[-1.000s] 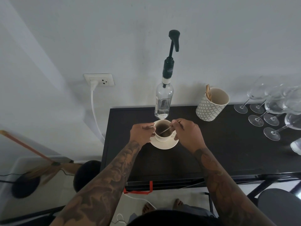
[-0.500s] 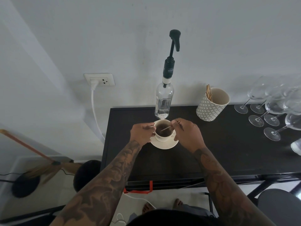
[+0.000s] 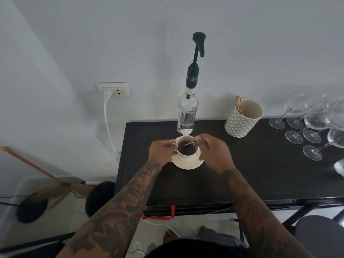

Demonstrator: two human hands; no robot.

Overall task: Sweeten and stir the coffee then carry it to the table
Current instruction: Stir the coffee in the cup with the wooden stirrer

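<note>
A cream coffee cup (image 3: pixel 187 156) with dark coffee stands on a matching saucer (image 3: pixel 188 163) on the black counter (image 3: pixel 251 170). My left hand (image 3: pixel 162 151) grips the cup's left side. My right hand (image 3: pixel 213 151) pinches a thin wooden stir stick (image 3: pixel 193 142) whose tip dips into the coffee. Just behind the cup stands a clear syrup bottle (image 3: pixel 187 116) with a tall black pump.
A patterned cup (image 3: pixel 242 119) holding wooden sticks stands at the back right. Several wine glasses (image 3: pixel 316 125) crowd the counter's right end. A wall socket (image 3: pixel 113 89) with a white cable is to the left. A broom (image 3: pixel 37 175) and black stool (image 3: pixel 99 196) stand on the floor left.
The stir stick's tip has shifted slightly inside the cup as my right hand moves it. My left hand and the cup stay put.
</note>
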